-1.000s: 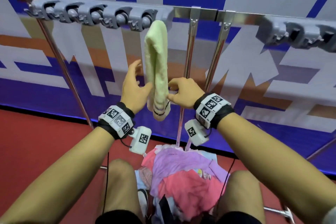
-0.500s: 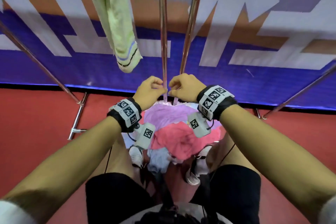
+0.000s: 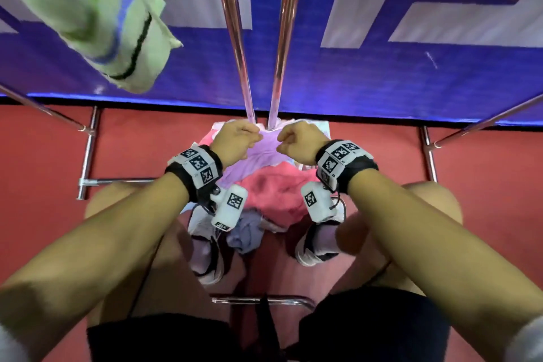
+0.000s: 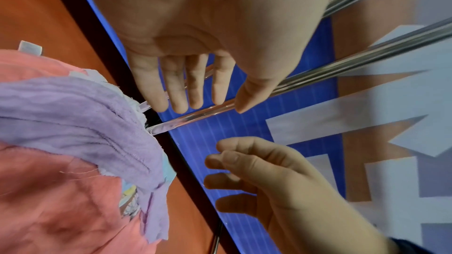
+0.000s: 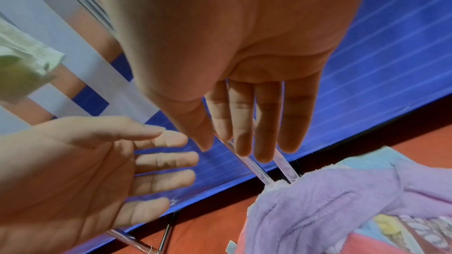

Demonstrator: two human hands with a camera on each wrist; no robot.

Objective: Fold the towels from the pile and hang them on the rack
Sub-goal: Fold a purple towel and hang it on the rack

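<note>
At the far left, 1 green towel hangs folded from above, its striped end free in the air; we judge this one is done. The rack shows 2 steel poles that come down in the middle and meet the floor just behind the pile.

Next comes our left hand, low over the pile, beside the lilac towel. The left wrist view shows its fingers nearly straight and holding nothing, so this hand is open. We cannot tell whether it already touches the cloth.

To the right, our right hand hovers near the same towel. Its fingers also hang relaxed and empty, in front of the poles.

We judge the step in hand is the reach for the next towel. The next move calls for pinching 2 corners or 1 edge of the lilac towel and lifting it clear of the poles.

The lilac towel lies on top of the pile, crumpled, with soft ridges and a stitched hem. It drapes over a coral towel, and paler cloths show under both.
</note>
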